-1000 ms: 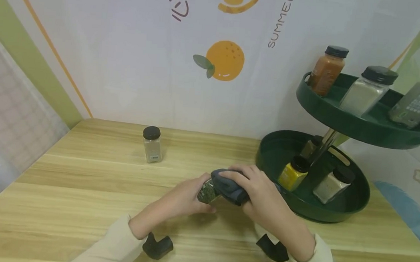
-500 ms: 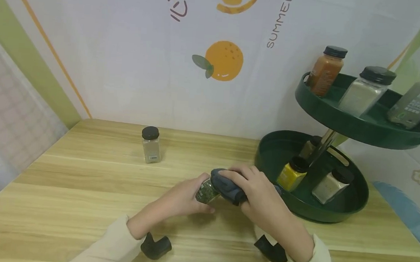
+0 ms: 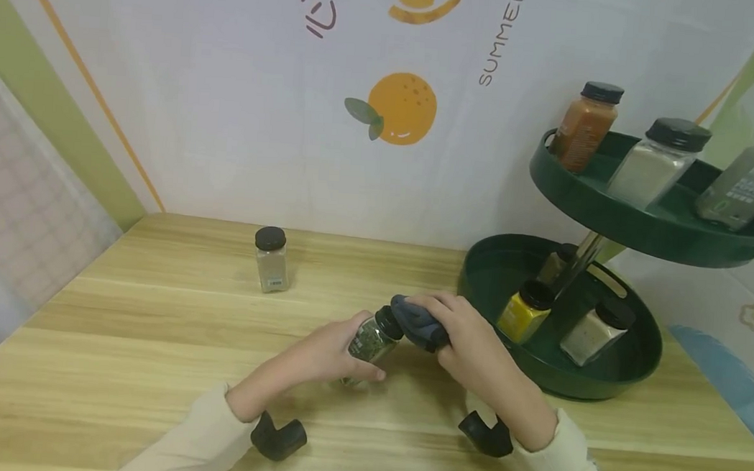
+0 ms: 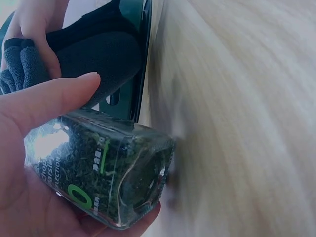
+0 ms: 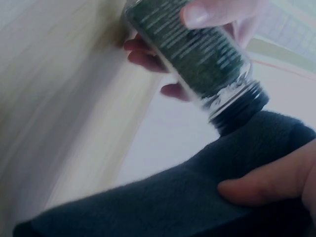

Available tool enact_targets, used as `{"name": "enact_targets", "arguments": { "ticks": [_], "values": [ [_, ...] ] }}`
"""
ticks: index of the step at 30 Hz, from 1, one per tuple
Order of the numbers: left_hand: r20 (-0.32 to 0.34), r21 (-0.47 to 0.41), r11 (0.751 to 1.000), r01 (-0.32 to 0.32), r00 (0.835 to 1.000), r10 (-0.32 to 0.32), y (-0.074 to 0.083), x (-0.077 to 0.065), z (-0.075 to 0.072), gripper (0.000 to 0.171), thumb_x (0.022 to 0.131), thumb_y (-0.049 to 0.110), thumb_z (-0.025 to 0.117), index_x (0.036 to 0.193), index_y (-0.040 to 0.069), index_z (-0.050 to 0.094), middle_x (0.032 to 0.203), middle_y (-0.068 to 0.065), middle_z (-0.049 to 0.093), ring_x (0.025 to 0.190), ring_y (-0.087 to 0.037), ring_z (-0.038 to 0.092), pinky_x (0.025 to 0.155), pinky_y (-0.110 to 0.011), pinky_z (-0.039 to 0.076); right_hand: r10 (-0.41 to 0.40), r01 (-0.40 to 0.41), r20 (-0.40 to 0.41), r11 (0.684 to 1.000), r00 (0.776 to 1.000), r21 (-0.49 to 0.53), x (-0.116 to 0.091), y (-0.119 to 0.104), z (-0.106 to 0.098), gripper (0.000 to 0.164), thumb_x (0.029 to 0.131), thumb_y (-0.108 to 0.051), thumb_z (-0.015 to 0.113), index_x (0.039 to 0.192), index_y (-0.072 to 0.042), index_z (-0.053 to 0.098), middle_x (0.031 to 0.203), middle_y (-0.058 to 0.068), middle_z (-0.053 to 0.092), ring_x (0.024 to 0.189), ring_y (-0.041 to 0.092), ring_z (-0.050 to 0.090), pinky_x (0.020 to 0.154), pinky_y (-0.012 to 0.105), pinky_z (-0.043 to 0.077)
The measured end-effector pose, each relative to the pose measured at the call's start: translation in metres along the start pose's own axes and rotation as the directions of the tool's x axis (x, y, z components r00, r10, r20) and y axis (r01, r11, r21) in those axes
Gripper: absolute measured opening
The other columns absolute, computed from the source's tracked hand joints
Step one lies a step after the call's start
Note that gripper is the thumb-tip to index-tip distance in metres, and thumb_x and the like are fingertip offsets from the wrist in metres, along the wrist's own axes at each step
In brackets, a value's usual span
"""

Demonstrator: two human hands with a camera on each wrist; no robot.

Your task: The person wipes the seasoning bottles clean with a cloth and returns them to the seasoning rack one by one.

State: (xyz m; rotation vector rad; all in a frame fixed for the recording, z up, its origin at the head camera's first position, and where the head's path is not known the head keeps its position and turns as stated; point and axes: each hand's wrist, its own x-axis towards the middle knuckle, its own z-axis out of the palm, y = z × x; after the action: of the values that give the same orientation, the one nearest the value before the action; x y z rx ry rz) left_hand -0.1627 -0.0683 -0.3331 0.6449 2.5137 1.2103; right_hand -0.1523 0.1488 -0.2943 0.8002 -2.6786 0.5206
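Observation:
My left hand (image 3: 337, 352) grips a glass jar of chopped parsley (image 3: 370, 342), tilted with its black lid up and to the right. In the left wrist view the jar's base (image 4: 143, 182) and its green-printed label face the camera, with the thumb across its side. My right hand (image 3: 468, 342) holds a folded dark blue-grey cloth (image 3: 418, 323). The right wrist view has the cloth (image 5: 173, 197) right at the jar's black lid (image 5: 239, 108), with the right thumb pressed on the fabric.
A green two-tier rack (image 3: 601, 382) stands at the right with several spice jars on both tiers, among them a yellow one (image 3: 524, 313). A black-lidded jar (image 3: 273, 261) stands at the back left of the wooden table (image 3: 151, 322). Black curved pieces (image 3: 279, 437) are below the wrists.
The cloth has come off the lid to the right with my right hand, baring the black lid. My left hand and the parsley jar have shifted only slightly.

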Motion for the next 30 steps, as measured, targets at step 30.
{"name": "enact_targets", "arguments": {
  "ticks": [30],
  "values": [
    [-0.017, 0.073, 0.996, -0.050, 0.999, 0.052, 0.001, -0.004, 0.004, 0.064, 0.072, 0.029, 0.078, 0.126, 0.014, 0.046, 0.103, -0.003, 0.064, 0.090, -0.017, 0.060, 0.077, -0.037, 0.049, -0.115, 0.114, -0.036, 0.993, 0.993, -0.031, -0.009, -0.023, -0.010, 0.070, 0.062, 0.015, 0.068, 0.120, -0.023, 0.059, 0.115, 0.002, 0.059, 0.104, 0.025, 0.057, 0.084, 0.045, 0.050]
  ]
}}
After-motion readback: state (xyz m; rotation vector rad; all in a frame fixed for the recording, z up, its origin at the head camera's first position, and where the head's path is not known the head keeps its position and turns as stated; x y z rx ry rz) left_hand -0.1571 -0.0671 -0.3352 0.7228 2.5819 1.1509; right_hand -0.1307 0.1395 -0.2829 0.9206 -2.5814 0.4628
